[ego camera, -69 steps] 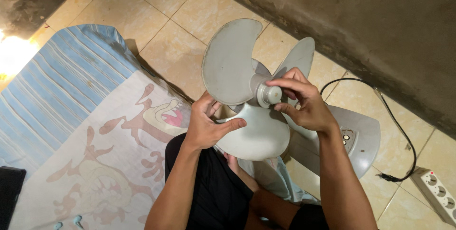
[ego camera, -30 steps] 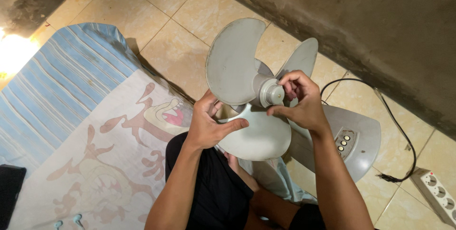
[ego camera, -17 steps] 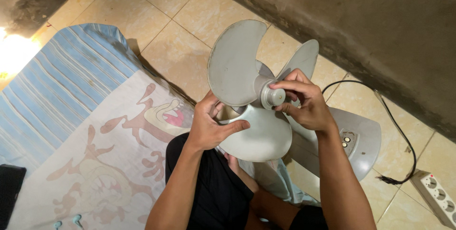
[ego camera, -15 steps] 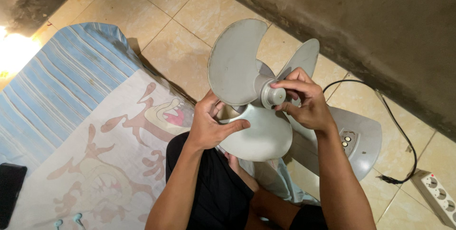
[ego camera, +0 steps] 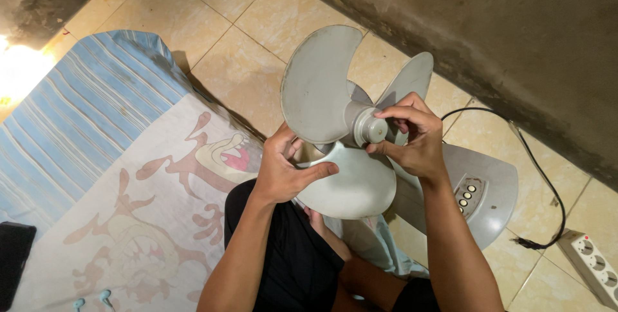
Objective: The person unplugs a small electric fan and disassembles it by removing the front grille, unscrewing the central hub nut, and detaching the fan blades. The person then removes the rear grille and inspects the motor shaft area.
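— Left hand [ego camera: 280, 173]?
— Clamped on the grey fan blade [ego camera: 351, 186], thumb across it — held over the lap.
— Right hand [ego camera: 412, 141]?
— Pinching the blade's hub cap [ego camera: 372, 126] (fan base [ego camera: 492, 199] behind, on tiles).

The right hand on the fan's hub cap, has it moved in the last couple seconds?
Yes. The right hand regripped the hub cap, uncovering more buttons on the base.

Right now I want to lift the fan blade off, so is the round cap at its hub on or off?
On. The cap sits on the fan blade hub, right hand fingers around it.
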